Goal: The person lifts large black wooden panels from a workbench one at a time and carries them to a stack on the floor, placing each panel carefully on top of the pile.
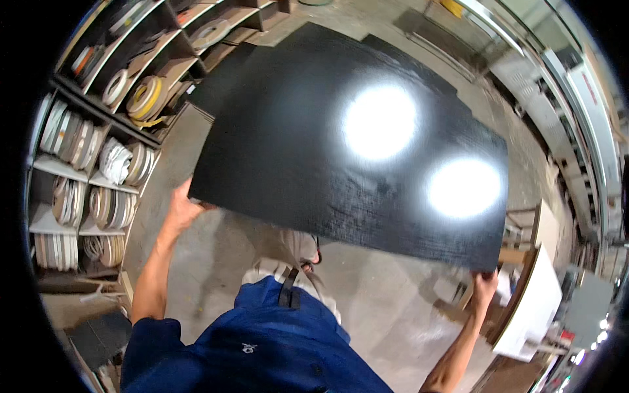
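A wide black panel [295,144] with a glossy, faintly grained face spans the middle of the head view, and two bright light reflections show on it. My left hand [185,206] grips its near left corner, with the fingers partly hidden under the edge. At the near right corner, my right hand [485,285] is closed on the panel's edge. The near edge lies in front of my waist, and the panel slopes down to the right in the picture. Other dark panels [226,75] show past its far left side and behind its far edge.
Shelves [82,173] along the left hold several rolls of edge banding [111,206], among them a yellow roll [145,98]. To the right stands a table with a white board [534,308]. A long grey machine [524,78] runs along the far right. Concrete floor [386,295] shows below the panel.
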Tool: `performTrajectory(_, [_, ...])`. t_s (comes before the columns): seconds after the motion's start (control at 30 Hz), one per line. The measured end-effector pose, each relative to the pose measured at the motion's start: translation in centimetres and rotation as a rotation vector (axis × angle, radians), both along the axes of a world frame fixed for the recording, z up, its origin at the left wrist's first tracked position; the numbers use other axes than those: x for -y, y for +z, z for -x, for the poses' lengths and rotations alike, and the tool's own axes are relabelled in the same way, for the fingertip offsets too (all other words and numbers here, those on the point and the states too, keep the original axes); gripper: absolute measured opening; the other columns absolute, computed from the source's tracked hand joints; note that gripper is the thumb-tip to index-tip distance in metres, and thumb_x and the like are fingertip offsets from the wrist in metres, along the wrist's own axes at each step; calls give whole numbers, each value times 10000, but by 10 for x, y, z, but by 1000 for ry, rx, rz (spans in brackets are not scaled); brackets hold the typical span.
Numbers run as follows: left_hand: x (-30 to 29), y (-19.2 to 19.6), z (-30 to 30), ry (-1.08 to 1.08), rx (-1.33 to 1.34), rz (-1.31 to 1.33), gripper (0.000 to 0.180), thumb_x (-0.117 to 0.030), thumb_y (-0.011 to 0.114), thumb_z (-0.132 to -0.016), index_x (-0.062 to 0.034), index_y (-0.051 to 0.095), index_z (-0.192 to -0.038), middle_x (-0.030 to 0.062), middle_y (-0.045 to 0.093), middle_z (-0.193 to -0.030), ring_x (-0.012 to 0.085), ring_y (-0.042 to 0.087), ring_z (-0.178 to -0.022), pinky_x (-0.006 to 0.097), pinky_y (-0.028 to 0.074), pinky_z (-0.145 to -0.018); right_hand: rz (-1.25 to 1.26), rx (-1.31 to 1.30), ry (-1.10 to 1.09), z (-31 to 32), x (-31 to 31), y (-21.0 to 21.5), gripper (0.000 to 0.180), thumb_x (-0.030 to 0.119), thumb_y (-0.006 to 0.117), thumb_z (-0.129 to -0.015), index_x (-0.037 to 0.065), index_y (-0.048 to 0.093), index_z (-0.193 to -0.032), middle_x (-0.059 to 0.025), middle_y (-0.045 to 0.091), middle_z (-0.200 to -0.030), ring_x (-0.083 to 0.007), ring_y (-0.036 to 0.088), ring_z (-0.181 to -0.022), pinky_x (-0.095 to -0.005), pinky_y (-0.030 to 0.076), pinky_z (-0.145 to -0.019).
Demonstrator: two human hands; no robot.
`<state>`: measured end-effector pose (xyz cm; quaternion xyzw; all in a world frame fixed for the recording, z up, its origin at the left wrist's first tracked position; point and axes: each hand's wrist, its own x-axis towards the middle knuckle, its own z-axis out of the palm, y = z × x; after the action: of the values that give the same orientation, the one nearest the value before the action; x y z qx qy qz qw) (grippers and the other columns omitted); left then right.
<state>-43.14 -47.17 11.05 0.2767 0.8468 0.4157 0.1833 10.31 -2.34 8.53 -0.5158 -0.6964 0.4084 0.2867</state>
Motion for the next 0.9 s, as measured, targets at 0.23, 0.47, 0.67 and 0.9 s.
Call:
performTrajectory(0.23, [-22,-22,60,-98,-381,-74,433,-33,751,-640,14,598,-1042,106,671,-918,159,613,-821,296,476,-748,-127,-131,-68,26,15,-29,230,-28,579,-758,-33,580,-987,-34,623,-921,-113,593,-817,-261,489,-765])
performTrajectory(0.47, [-69,-40,151,-115,-225,-225,304,-52,685,-745,10,613,-1033,49,653,-921,112,592,-842,253,467,-749,-293,-245,-157,64,26,-60,150,-22,649,-756,-24,614,-902,-14,651,-865,-83,588,-778,-222,469,-726])
performTrajectory(0.67, [-99,-43,177,-140,-177,-218,289,-59,659,-763,32,596,-1029,66,650,-928,147,596,-839,279,460,-778,-162,-319,-157,83,34,-55,184,-5,677,-742,-21,619,-916,-46,664,-888,-104,591,-798,-239,456,-735])
performTrajectory(0.9, [-108,-40,195,-260,-227,-121,297,-96,727,-720,10,622,-976,52,660,-899,140,579,-800,291,449,-730,-211,-248,-258,96,39,-55,224,49,753,-688,-20,652,-876,-39,671,-796,-97,585,-708,-228,461,-661])
